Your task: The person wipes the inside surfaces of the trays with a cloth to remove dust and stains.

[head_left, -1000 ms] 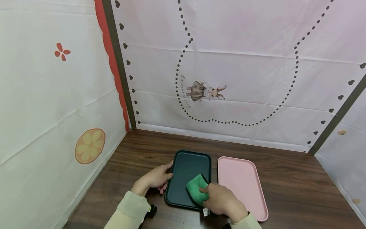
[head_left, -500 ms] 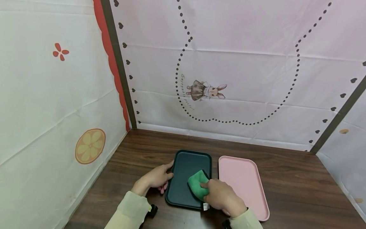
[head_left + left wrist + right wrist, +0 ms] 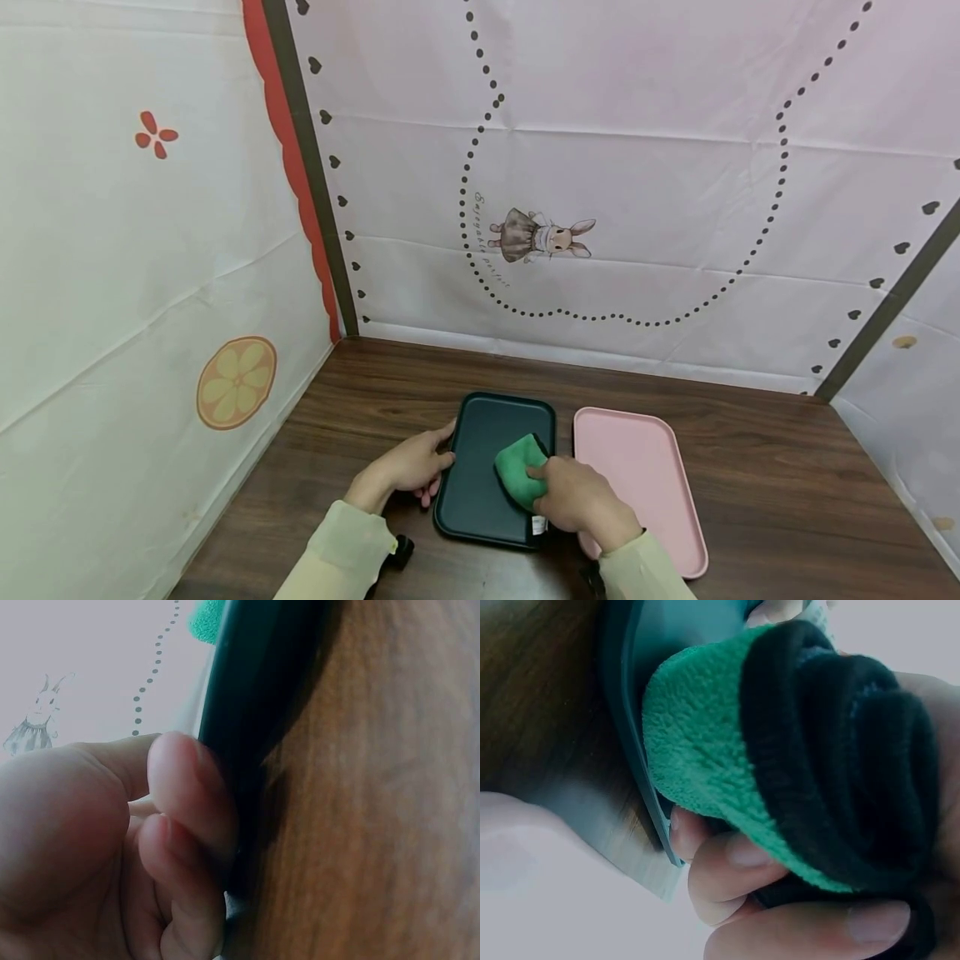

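green cloth [image 3: 519,473], gripped in the right hand [image 3: 576,497], press evenly across the dark tray [image 3: 474,479], steadying it with the left hand [image 3: 405,465], apparently pinching but partly hidden.

The right hand [image 3: 583,497] hides part of the green cloth [image 3: 516,473]; its label [image 3: 539,524] is illegible.

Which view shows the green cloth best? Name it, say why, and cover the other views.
The right wrist view: it shows the green cloth close up, with its fuzzy surface and dark folded edges. The head view shows it smaller, in the right hand over the dark tray. The left wrist view catches only a patch.
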`<state>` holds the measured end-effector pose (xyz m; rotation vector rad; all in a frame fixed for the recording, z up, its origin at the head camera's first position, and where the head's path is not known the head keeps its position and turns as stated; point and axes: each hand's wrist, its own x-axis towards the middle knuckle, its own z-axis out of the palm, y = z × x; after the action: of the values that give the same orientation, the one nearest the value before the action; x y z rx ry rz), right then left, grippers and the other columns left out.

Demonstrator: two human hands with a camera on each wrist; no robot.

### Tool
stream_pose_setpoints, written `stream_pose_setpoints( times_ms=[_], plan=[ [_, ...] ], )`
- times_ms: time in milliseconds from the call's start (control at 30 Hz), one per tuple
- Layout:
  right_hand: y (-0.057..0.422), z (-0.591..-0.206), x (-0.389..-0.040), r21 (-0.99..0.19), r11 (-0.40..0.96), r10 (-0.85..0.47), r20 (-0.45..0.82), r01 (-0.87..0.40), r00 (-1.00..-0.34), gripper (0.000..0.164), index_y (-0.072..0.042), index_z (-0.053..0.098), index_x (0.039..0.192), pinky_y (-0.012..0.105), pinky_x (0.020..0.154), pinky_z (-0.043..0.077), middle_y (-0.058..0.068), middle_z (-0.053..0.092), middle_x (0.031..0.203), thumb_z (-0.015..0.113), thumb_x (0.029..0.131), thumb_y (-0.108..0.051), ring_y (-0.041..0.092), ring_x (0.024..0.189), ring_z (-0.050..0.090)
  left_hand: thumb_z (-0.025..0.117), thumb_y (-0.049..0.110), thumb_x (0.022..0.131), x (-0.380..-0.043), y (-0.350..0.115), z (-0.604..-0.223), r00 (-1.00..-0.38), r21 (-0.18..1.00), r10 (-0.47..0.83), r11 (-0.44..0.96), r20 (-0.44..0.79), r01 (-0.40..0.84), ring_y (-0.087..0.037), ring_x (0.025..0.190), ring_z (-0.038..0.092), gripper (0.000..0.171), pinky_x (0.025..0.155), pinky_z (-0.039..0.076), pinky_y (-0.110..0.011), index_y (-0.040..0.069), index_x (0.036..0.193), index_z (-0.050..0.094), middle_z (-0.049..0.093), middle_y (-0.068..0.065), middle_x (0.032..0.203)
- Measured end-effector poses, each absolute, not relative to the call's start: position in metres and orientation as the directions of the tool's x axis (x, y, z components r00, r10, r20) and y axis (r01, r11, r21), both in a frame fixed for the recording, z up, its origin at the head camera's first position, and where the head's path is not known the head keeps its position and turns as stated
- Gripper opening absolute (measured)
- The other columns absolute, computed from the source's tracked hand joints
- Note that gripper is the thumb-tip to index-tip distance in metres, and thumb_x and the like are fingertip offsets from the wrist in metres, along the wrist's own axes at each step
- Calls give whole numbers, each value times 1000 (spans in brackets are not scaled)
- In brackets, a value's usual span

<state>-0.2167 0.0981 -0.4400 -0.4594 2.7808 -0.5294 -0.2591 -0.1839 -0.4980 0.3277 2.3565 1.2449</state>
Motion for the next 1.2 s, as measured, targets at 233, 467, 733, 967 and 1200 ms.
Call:
stream_pose_setpoints(
  times_ms=[233,467,733,967,1200],
  plan=[
    [96,-440,-224,-381,890,-346,-208,-249,-915,49,-15,73,132,55,91,55,17,69,135,78,84,-16,30,114,67,48,21,111,-259,-184,-497,-870,826,403,564,-284,-8,-17,43,60,66,47,53,-34,16,167,17,61,-8,58],
    [94,-439,-229,-381,895,-334,-227,-232,-915,49,-15,72,134,55,93,55,15,68,137,77,86,-16,31,117,66,49,22,111,-258,-185,-498,-869,824,403,566,-288,-11,-17,43,60,65,47,53,-34,17,167,17,62,-9,59],
    [92,-440,-235,-371,899,-326,-212,-233,-921,48,-14,72,134,51,90,55,16,69,136,76,86,-15,22,103,64,49,22,110,-258,-185,-499,-868,827,402,563,-290,-15,-17,43,61,66,48,53,-35,17,168,17,62,-9,59],
    [91,-441,-241,-375,900,-315,-204,-223,-927,49,-13,71,135,47,84,54,17,69,136,76,86,-14,21,94,60,48,22,111,-259,-185,-497,-867,825,407,565,-287,-8,-17,43,61,66,48,54,-35,16,168,16,62,-9,59],
    [91,-441,-249,-379,898,-316,-206,-222,-926,49,-13,70,136,48,90,55,14,68,138,75,88,-15,22,103,63,48,21,111,-259,-185,-495,-866,823,407,568,-291,-10,-17,43,61,65,48,53,-34,15,168,16,61,-9,58]
  ],
)
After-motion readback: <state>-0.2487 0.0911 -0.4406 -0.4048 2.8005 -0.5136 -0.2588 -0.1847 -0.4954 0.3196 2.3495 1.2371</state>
